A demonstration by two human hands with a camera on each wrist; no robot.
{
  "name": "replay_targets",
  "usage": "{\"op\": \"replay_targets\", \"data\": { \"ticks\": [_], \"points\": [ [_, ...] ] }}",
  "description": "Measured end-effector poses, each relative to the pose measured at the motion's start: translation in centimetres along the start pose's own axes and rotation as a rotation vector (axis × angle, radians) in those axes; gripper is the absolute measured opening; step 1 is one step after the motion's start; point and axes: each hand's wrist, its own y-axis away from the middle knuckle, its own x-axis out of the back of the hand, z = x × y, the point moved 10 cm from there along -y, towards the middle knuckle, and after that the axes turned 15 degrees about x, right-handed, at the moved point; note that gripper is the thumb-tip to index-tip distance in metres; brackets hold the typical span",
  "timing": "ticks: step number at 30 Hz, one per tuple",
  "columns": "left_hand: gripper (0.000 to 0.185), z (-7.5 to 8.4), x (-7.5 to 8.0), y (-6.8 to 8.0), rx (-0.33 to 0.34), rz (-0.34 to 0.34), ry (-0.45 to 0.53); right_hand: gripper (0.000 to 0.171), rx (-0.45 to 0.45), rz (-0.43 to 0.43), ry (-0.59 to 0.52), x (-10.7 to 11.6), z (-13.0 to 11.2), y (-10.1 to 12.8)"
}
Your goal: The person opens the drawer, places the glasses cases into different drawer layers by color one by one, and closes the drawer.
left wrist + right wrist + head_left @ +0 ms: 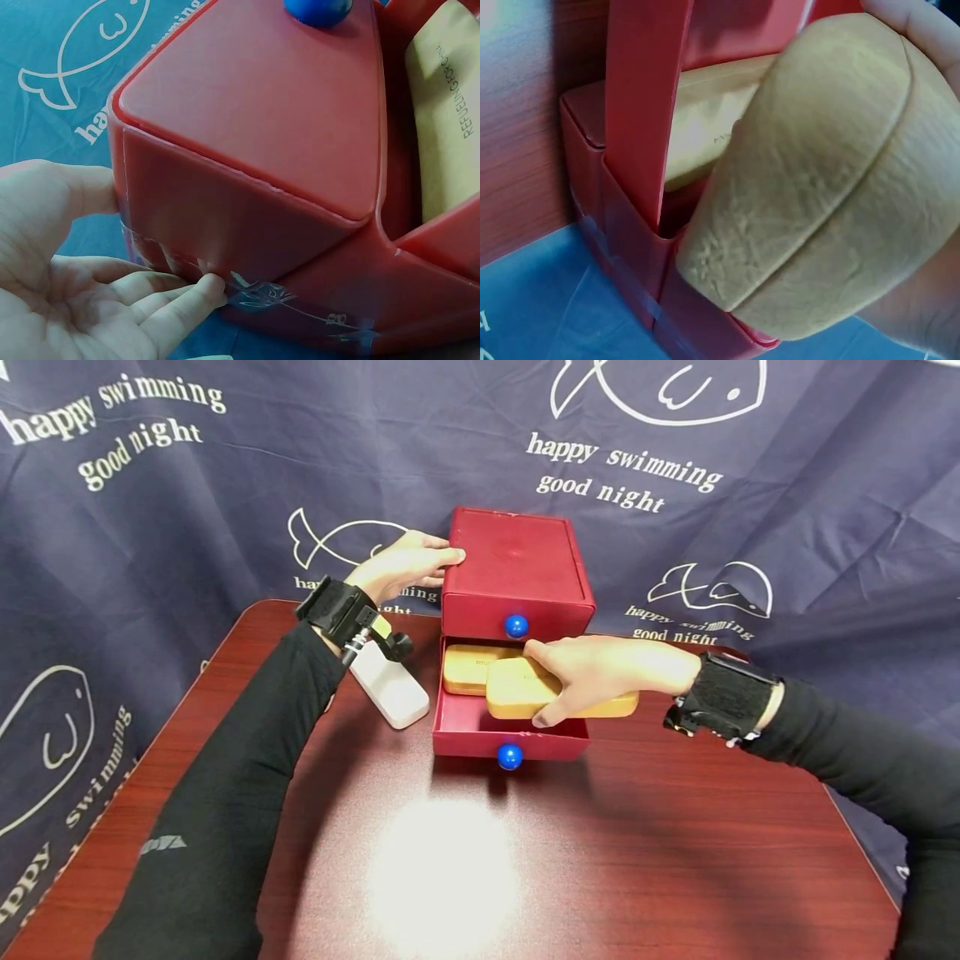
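Note:
My right hand [588, 672] grips a yellow glasses case [517, 689], thumb on one side and fingers on the other, over the pulled-out lower drawer [468, 718]. Inside that drawer, towards the back, lies a second yellow glasses case [465, 668] with small print. In the right wrist view the held case [817, 180] is tilted and covers part of the drawer. At the left side of the red drawer box [517, 556], my left hand [408, 564] rests with its thumb at the top edge. Its fingers [172, 315] touch the side wall, fairly straight.
A white glasses case [390, 685] lies on the wooden table [637, 860], left of the drawer box. The upper drawer is closed, with a blue knob [516, 627]; another blue knob [510, 757] is on the lower drawer. A dark printed curtain [420, 435] hangs close behind.

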Motion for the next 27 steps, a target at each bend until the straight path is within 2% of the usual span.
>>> {"op": "replay_targets", "data": {
  "ticks": [12,19,27],
  "points": [
    [0.056,-0.1,-0.1,0.0,-0.007,-0.009,-0.003,0.065,-0.051,-0.125,0.090,-1.0,0.3,-0.9],
    [0.056,-0.1,0.0,0.1,-0.003,-0.003,-0.003,0.048,-0.038,-0.161,0.097,-1.4,-0.2,-0.9],
    [0.057,-0.1,-0.1,0.1,-0.002,-0.009,0.005,0.040,-0.003,-0.185,0.099,-1.6,-0.6,-1.0]
  ]
}}
